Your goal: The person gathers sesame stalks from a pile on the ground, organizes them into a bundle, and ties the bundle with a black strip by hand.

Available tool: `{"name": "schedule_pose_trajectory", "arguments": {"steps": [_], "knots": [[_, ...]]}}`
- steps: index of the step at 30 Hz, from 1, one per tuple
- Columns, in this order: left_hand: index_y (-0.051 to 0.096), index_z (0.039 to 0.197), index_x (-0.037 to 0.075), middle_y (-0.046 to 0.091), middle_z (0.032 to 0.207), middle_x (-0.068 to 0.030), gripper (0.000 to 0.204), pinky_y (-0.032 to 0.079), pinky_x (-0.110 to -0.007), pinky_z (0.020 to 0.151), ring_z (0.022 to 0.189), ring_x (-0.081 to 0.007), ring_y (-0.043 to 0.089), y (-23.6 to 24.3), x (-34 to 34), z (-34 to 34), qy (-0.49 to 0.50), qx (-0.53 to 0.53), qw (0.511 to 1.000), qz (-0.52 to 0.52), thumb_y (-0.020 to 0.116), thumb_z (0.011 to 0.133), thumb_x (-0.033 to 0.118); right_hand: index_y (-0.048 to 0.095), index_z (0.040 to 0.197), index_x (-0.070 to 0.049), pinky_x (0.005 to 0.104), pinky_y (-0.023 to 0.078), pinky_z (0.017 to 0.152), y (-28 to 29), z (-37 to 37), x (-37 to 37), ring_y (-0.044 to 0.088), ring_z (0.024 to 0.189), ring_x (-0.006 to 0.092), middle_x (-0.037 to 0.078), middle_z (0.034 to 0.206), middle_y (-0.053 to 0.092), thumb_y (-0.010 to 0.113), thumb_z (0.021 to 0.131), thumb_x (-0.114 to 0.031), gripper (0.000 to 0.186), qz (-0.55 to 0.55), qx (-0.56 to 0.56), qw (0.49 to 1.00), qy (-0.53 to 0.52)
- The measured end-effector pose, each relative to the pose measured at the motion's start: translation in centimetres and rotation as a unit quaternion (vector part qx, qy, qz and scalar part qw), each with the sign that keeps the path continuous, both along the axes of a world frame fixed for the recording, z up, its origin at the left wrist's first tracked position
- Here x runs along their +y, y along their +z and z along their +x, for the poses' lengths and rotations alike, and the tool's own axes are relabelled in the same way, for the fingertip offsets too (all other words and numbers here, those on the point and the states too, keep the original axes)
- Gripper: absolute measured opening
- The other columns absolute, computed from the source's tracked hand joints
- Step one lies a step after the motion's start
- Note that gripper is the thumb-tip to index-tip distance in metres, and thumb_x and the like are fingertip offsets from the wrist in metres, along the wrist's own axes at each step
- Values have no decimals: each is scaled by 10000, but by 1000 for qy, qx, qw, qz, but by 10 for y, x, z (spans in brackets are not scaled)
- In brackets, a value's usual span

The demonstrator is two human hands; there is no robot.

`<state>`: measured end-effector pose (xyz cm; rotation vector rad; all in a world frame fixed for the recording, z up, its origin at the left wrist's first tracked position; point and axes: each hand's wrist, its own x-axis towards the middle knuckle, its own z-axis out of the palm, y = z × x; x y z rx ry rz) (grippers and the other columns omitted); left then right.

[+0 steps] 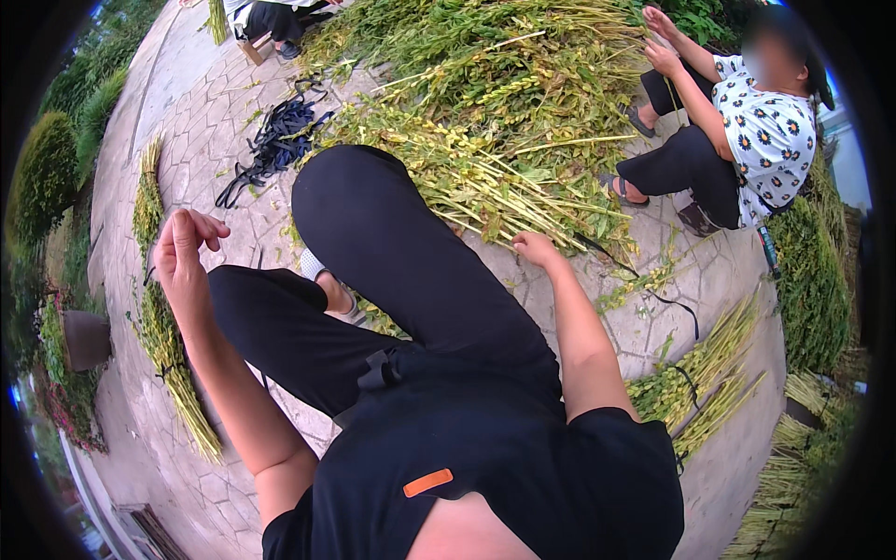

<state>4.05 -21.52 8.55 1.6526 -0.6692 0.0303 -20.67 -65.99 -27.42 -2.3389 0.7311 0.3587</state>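
My left hand is raised to the left of my knee, its fingers curled in; whether anything small sits in them does not show. My right hand is at the near edge of a big heap of cut green-yellow plants. Its fingers are closed at the bare ends of the pale stalks, seemingly pinching one. A black strap lies on the ground just right of that hand. Beyond my knee is a tangled pile of black straps.
Tied bundles lie at left and at right on the stone paving. A co-worker in a flowered top sits at the heap's right; another person is at the far left. A planter stands by the left edge.
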Motion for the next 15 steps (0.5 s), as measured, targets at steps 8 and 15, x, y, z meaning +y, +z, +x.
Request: {"name": "schedule_pose_trajectory", "arguments": {"steps": [8,15], "knots": [[547,756,22,533,679,-25,390,432,-255,716,699,-109,535,-34,-46,33,-62,71,992,82,425,1039,260,570,1226,-116,428,488,901,-70,-18,34,596,1076,336,173,1189,613,605,882,-207,358,-145,106,983,-41],[600,811,28,577,714,-2,388,446,-228,699,712,-75,560,-39,-81,80,-118,35,984,133,488,1010,342,618,1124,-103,434,483,879,-34,-5,42,575,1053,324,137,1059,618,547,882,-119,252,-172,-10,983,-59]]}}
